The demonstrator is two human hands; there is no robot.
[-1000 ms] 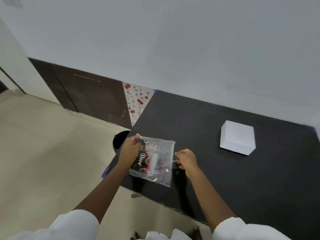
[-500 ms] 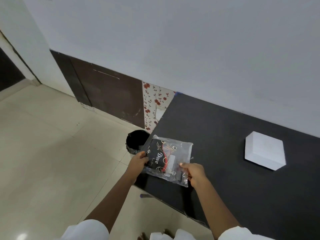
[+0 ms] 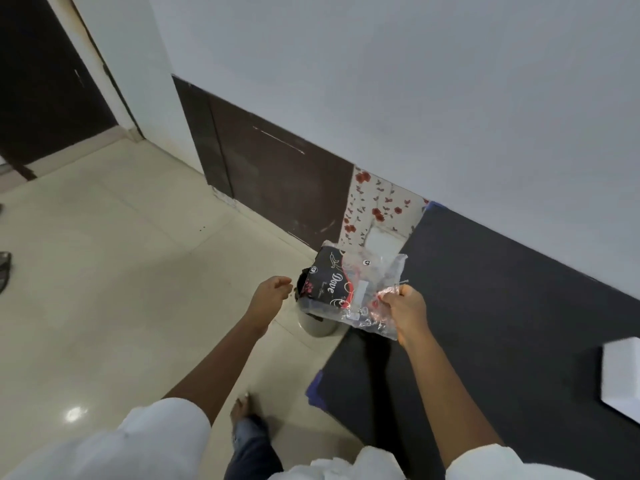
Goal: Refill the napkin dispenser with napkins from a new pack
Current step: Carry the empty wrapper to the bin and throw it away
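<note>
My right hand (image 3: 405, 310) grips the right edge of a clear plastic napkin wrapper (image 3: 349, 289) with black and red "Dove" print. The wrapper looks flat and hangs in the air over a small bin (image 3: 317, 323) on the floor, beside the table's left end. My left hand (image 3: 272, 292) is just left of the wrapper, apart from it, fingers loosely curled with nothing in them. A white block, either a napkin stack or the dispenser, (image 3: 621, 379) lies on the black table (image 3: 502, 306) at the far right, cut off by the frame edge.
A white wall with a dark lower panel (image 3: 277, 181) and a flowered strip (image 3: 377, 206) runs behind the table. Cream floor tiles (image 3: 121, 271) spread to the left. A dark doorway (image 3: 41, 81) is at the top left. My foot (image 3: 240, 407) shows below.
My left hand has let go of the wrapper. My right hand has carried it left off the table to above the bin. The view has swung left, pushing the white block to the right edge.
</note>
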